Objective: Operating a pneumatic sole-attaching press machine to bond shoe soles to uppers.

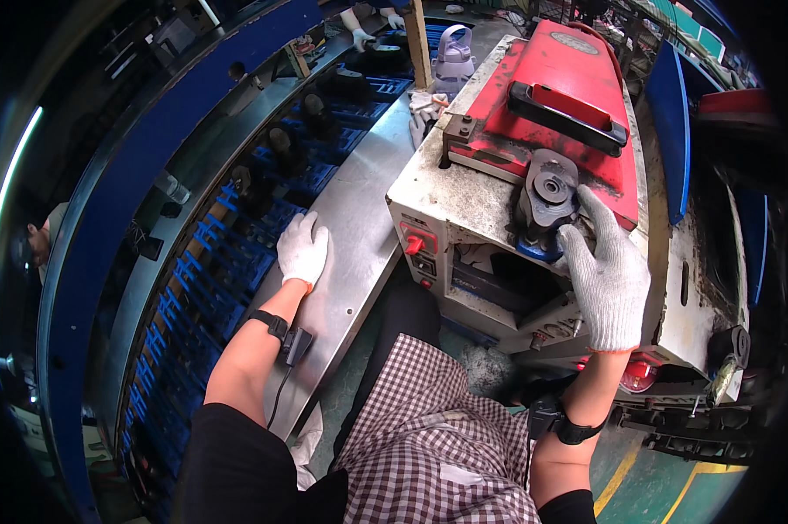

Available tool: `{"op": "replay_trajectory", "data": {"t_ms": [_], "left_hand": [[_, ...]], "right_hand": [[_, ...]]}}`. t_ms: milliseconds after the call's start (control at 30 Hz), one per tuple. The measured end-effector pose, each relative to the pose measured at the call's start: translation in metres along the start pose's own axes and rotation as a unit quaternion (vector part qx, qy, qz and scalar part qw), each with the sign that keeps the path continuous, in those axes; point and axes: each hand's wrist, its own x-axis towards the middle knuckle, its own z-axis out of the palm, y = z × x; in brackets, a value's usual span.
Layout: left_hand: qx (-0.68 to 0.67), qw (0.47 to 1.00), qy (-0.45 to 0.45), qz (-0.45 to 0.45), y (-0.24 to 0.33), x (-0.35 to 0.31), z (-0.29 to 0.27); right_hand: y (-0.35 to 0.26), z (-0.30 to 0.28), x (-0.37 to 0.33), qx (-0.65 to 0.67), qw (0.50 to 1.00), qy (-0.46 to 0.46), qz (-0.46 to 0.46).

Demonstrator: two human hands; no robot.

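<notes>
Checked apron (437,437) lowest in view; two white-gloved hands above it.

Right hand (608,279) curls its fingers around one dark round part (547,196) on the grimy machine (464,196), under its single red lid (555,96). Left hand (304,249) lies flat, fingers spread, on the steel shelf (359,218) beside a conveyor of blue trays (237,253). One lilac bottle (453,57) stands beyond.

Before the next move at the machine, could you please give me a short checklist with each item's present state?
1. Right hand on the dark shoe sole: ok, fingers touch it.
2. Sole seated on the machine: cannot tell.
3. Left hand clear of the machine: ok, flat on the steel table.
4. Gloves on both hands: ok.
5. Red lid closed: ok.
</notes>
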Motion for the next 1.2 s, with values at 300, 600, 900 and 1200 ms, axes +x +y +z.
{"op": "replay_trajectory", "data": {"t_ms": [300,600,900,1200], "left_hand": [[-0.003,1.000,0.001,0.000,0.002,0.000,-0.003],[-0.004,1.000,-0.001,-0.004,0.004,0.000,-0.005],[-0.012,1.000,-0.007,-0.010,0.001,0.000,-0.004],[0.031,0.995,0.010,-0.096,-0.032,-0.021,-0.013]], "right_hand": [[-0.005,-0.004,0.000,-0.003,0.999,-0.015,0.030],[-0.006,-0.004,0.000,0.003,0.998,-0.026,0.049],[-0.002,-0.001,-0.001,0.006,0.999,-0.002,0.034],[-0.005,-0.005,0.000,-0.017,1.000,0.009,-0.006]]}}
